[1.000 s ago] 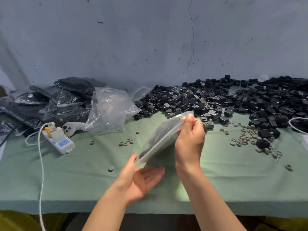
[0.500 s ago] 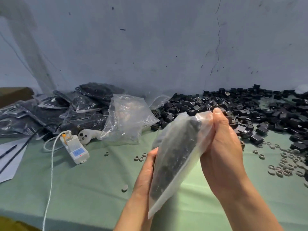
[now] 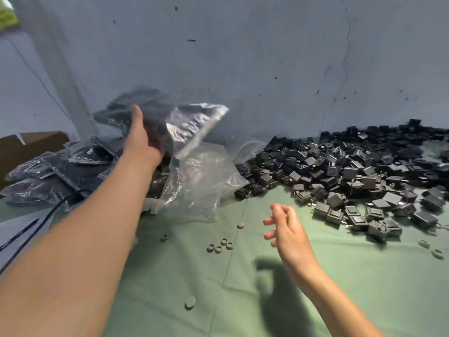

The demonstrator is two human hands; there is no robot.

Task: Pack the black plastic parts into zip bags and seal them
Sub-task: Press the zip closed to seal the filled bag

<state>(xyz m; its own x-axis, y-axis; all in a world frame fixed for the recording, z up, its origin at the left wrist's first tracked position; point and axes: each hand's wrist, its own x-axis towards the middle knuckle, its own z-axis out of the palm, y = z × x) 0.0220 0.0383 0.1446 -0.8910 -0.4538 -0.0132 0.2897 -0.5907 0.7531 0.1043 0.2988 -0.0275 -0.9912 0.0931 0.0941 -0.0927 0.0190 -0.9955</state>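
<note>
My left hand (image 3: pixel 142 139) reaches far out to the back left and grips a filled zip bag (image 3: pixel 192 125) with black parts inside, held above the heap of packed bags (image 3: pixel 56 171). My right hand (image 3: pixel 285 224) hovers over the green cloth with fingers apart and nothing in it. A large pile of loose black plastic parts (image 3: pixel 352 171) covers the right half of the table, just beyond my right hand.
A bundle of empty clear bags (image 3: pixel 199 188) lies under the held bag. Small grey rings (image 3: pixel 220 246) dot the green cloth (image 3: pixel 243 300). A brown cardboard box (image 3: pixel 26 147) stands at far left, black cables (image 3: pixel 29 229) trail at the left edge, and a grey wall rises behind.
My right hand has let go of the bag and dropped toward the table. My left hand has carried the filled bag from in front of me out to the packed heap at back left.
</note>
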